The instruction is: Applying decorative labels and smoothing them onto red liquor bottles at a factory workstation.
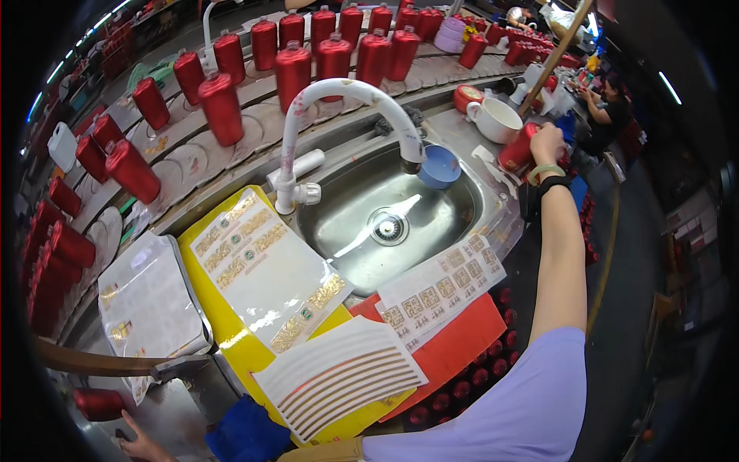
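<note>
At the right, beyond the sink, my right hand (548,144) is closed around the upper end of a tilted shiny red bottle (517,151); part of the bottle is hidden by the hand. At the lower left, my left hand (140,440) has its fingers apart, just below another red bottle (98,403) lying on its side on the metal surface. A small gap shows between fingertip and bottle. Between my hands lie decal sheets: one with gold patterns (262,285), one with curved brown stripes (339,389) and one with square motifs (450,285).
A steel sink (339,254) with a white faucet (354,88) and blue bowl (439,167) fills the middle. A white mug (495,121) stands behind it. Several red bottles (221,108) line a conveyor. A blue cloth (248,431) lies near. Another person (612,108) sits far right.
</note>
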Demonstrator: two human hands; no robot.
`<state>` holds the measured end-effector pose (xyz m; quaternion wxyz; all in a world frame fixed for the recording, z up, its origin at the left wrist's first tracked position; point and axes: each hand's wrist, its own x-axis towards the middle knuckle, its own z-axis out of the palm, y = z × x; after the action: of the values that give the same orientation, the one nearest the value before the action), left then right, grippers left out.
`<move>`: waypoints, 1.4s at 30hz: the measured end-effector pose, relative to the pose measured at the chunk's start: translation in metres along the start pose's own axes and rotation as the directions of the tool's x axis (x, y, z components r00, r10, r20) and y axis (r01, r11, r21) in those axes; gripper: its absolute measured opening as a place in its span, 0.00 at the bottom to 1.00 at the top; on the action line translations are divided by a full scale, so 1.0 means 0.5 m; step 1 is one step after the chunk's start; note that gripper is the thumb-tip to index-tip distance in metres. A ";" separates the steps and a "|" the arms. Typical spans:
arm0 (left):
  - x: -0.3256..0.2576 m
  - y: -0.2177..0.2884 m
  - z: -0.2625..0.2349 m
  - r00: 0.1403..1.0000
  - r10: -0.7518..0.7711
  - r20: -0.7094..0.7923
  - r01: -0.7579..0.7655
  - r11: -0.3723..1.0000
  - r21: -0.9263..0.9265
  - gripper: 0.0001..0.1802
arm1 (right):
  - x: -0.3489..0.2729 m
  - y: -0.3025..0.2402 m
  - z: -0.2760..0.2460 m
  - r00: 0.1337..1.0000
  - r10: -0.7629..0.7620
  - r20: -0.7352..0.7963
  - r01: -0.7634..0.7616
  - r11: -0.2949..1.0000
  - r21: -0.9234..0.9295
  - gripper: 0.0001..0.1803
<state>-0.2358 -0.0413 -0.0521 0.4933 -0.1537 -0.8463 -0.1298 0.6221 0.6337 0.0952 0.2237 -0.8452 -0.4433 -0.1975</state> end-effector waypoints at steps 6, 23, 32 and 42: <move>0.060 0.027 -0.003 0.964 0.041 0.262 0.062 0.926 -0.373 0.43 | 0.019 -0.051 -0.002 0.977 -0.012 0.211 0.026 0.998 -0.064 0.22; 0.168 0.056 0.016 0.919 -0.278 0.281 0.386 0.787 -0.482 0.68 | -0.669 -0.148 -0.516 0.489 -0.868 0.089 0.464 0.345 0.816 0.20; 0.243 0.066 0.023 0.848 -0.256 0.463 0.529 0.414 -0.741 0.42 | -0.987 -0.188 -0.667 0.483 -0.865 -0.136 0.318 0.028 0.948 0.13; 0.089 0.301 -0.331 0.198 0.672 0.714 0.979 -0.166 -0.115 0.34 | -1.220 -0.365 -0.704 0.170 -0.961 0.220 -0.377 0.142 0.915 0.43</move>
<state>-0.0663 0.0415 0.0764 -0.4877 -0.2501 -0.4785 -0.6860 0.0989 0.1279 0.0969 0.2924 -0.2685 -0.7120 0.5792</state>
